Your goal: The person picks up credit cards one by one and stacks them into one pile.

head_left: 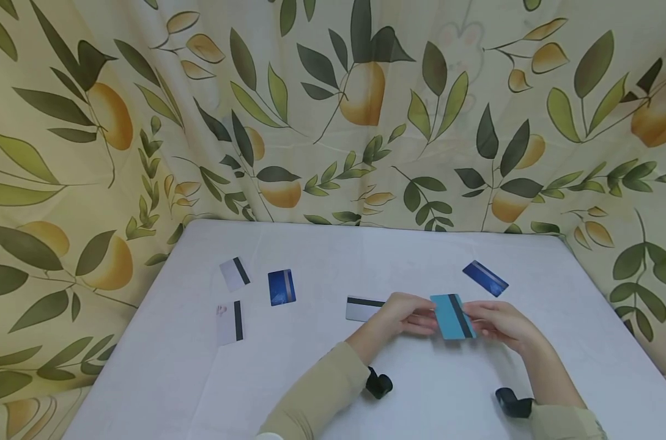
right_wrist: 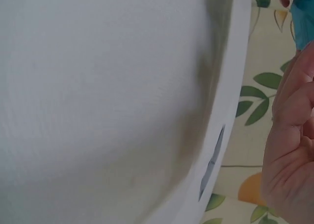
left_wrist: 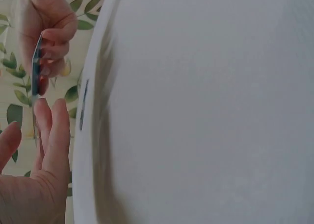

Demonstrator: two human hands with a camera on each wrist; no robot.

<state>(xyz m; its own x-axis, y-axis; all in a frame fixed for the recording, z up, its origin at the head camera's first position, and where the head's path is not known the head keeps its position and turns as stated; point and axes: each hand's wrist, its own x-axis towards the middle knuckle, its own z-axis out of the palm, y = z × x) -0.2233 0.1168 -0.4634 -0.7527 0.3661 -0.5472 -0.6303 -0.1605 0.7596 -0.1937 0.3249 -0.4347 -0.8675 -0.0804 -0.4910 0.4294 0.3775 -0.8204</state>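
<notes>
A turquoise card with a dark magnetic stripe is held above the table between both hands. My right hand pinches its right edge, thumb on top and fingers beneath. At the card's left edge is my left hand. In the left wrist view, the fingers of that left hand are straight beside the card, with the thumb standing apart from it. The right wrist view shows only part of the turquoise card beyond the right hand.
On the white table lie a white striped card partly behind the left hand, a blue card at the back right, another blue card, and two pale striped cards on the left. A patterned curtain hangs behind.
</notes>
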